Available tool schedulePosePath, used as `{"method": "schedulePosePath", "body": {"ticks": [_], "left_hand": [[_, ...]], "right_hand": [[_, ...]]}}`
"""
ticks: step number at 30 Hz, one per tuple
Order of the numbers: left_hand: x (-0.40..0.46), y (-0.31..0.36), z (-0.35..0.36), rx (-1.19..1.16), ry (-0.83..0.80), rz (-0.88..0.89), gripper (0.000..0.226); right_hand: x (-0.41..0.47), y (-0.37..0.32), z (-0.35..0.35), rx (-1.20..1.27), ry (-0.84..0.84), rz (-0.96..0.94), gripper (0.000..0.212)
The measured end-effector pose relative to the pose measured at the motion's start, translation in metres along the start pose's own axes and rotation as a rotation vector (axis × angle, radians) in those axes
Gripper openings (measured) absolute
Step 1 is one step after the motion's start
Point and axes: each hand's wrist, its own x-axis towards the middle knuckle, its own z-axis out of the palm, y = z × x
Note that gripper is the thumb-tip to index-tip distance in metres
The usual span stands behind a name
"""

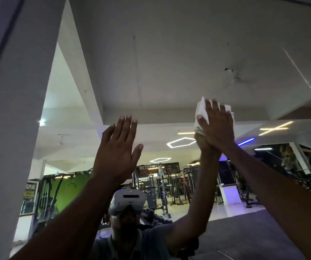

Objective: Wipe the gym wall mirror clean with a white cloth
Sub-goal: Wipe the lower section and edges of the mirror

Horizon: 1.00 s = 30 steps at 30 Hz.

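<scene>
1. Head view looks up at the mirror (169,53), a flat glass pane that fills almost the whole frame; a pale wall column (6,128) borders its left edge.
2. Reflected in the glass are a smooth white ceiling, hexagonal strip lights (181,142), a blue strip light (245,142), black weight machines (162,186) on a shiny floor, and a green wall panel (66,190) toward the lower left.
3. At the bottom edge of the mirror, the reflection shows the person wearing a white headset (127,201) and a grey collared shirt; the real left forearm crosses in front of this reflection.
4. The white cloth (200,111) is folded into a thick, blocky pad with crisp edges, and it sits flat against the glass right of centre, at about mid-height of the frame.
5. The right hand (217,126) lies over the cloth with its fingers straight and together, pressing the pad against the mirror; the fingers cover much of it, leaving the top and left side of the white fabric showing.
6. Directly beneath, the reflected hand and arm meet the real one at the cloth.
7. The left hand (118,149) is raised left of centre, well apart from the cloth, with its fingers straight and slightly spread and holding nothing; whether its palm touches the glass cannot be told.
8. The mirror surface shows faint vertical streaks and a few small dark specks near its upper right.
</scene>
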Motion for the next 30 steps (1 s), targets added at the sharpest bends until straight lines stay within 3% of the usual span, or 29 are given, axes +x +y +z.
{"method": "schedulePosePath", "body": {"ticks": [3,6,9,11,13,16,20,23,27,30], "left_hand": [[0.000,0.000,0.000,-0.001,0.007,-0.004,0.071],[0.000,-0.001,0.000,-0.007,-0.002,-0.007,0.072],[0.000,-0.001,0.000,-0.019,-0.009,-0.009,0.072],[0.001,-0.002,0.001,-0.013,-0.006,0.001,0.072],[0.002,-0.001,0.001,-0.007,-0.002,0.005,0.072],[0.001,0.000,0.000,0.002,-0.010,0.004,0.071],[0.001,0.000,0.000,-0.003,-0.021,0.008,0.071],[0.002,-0.003,0.001,-0.015,-0.025,0.015,0.072],[0.002,-0.002,-0.001,-0.014,-0.045,0.013,0.073],[-0.006,0.000,-0.004,-0.022,-0.048,0.011,0.072]], "right_hand": [[-0.018,-0.053,0.005,-0.019,0.071,0.043,0.086],[-0.057,-0.103,0.012,0.005,-0.049,-0.258,0.084],[-0.052,-0.075,0.006,0.041,-0.128,-0.467,0.077],[-0.035,-0.020,0.005,-0.003,-0.059,-0.385,0.075],[-0.022,0.029,-0.006,-0.021,-0.032,-0.179,0.083],[-0.025,0.019,-0.012,-0.020,-0.082,0.026,0.099],[-0.061,-0.053,0.000,-0.009,-0.095,-0.081,0.097],[-0.068,-0.032,-0.005,0.018,-0.169,-0.266,0.090],[-0.041,0.030,-0.018,-0.038,-0.108,-0.067,0.091],[-0.048,0.000,-0.018,0.004,-0.097,0.069,0.099]]}}
